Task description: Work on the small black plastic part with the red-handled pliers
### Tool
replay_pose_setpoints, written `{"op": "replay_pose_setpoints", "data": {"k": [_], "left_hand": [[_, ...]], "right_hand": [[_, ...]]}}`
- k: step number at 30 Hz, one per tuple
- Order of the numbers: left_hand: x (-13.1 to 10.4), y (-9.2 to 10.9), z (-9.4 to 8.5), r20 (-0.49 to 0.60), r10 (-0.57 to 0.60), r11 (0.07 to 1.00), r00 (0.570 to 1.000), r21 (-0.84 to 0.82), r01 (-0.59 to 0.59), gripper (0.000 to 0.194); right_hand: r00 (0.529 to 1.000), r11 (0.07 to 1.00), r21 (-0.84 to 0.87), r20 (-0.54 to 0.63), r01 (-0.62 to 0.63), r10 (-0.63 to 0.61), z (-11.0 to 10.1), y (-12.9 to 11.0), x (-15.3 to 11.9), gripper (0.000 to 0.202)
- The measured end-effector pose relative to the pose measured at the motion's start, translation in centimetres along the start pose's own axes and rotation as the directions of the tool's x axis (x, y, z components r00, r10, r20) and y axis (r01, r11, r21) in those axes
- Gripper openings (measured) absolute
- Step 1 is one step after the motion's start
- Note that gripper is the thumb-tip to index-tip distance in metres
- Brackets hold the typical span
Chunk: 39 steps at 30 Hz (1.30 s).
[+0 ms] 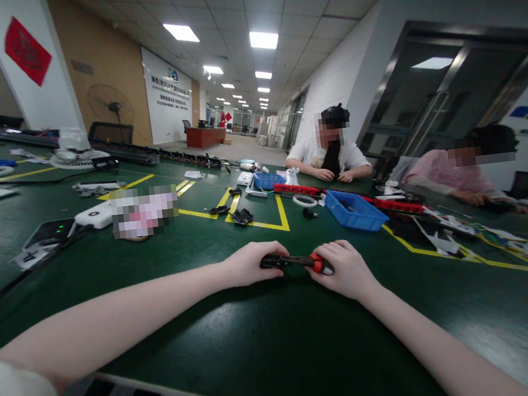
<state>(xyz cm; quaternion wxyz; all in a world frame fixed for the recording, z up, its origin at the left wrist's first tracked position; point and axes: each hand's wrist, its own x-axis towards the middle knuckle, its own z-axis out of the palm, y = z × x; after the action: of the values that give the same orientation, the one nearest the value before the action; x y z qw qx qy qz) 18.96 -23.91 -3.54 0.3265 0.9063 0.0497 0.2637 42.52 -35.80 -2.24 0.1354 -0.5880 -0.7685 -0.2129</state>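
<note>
My left hand (256,264) is closed around a small black part (272,260), pinched between thumb and fingers; its exact kind is too small to make out. My right hand (348,268) grips pliers with red and dark handles (322,264). Their tapered metal jaws (298,260) point left and meet the black part's near end; whether they bite on it cannot be told. Both hands are just above the green tabletop (282,355). Beyond them, several black parts (241,216) like the held one lie by yellow tape lines.
A blue bin (356,211) stands right of centre, beside a red strip (296,189) and a white ring (304,201). At left lie a phone (144,215), a white power strip (97,215) and black cables. Two co-workers (330,152) sit across the table.
</note>
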Motion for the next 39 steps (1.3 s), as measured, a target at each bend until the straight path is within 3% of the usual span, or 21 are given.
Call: {"op": "replay_pose_setpoints", "data": {"k": [9, 26, 39], "left_hand": [[0.01, 0.29, -0.10, 0.007, -0.004, 0.998, 1.000, 0.058, 0.003, 0.033], [-0.04, 0.16, -0.01, -0.015, -0.019, 1.000, 1.000, -0.017, 0.019, 0.031], [-0.14, 0.41, -0.01, 0.000, -0.013, 0.986, 1.000, 0.167, 0.013, 0.032]], "right_hand": [[0.999, 1.000, 0.014, 0.030, -0.018, 0.018, -0.21, -0.24, 0.06, 0.017], [0.996, 1.000, -0.016, 0.084, -0.018, 0.019, -0.51, -0.40, 0.11, 0.017], [0.996, 0.998, 0.056, 0.081, -0.024, 0.020, -0.30, -0.13, -0.04, 0.018]]}}
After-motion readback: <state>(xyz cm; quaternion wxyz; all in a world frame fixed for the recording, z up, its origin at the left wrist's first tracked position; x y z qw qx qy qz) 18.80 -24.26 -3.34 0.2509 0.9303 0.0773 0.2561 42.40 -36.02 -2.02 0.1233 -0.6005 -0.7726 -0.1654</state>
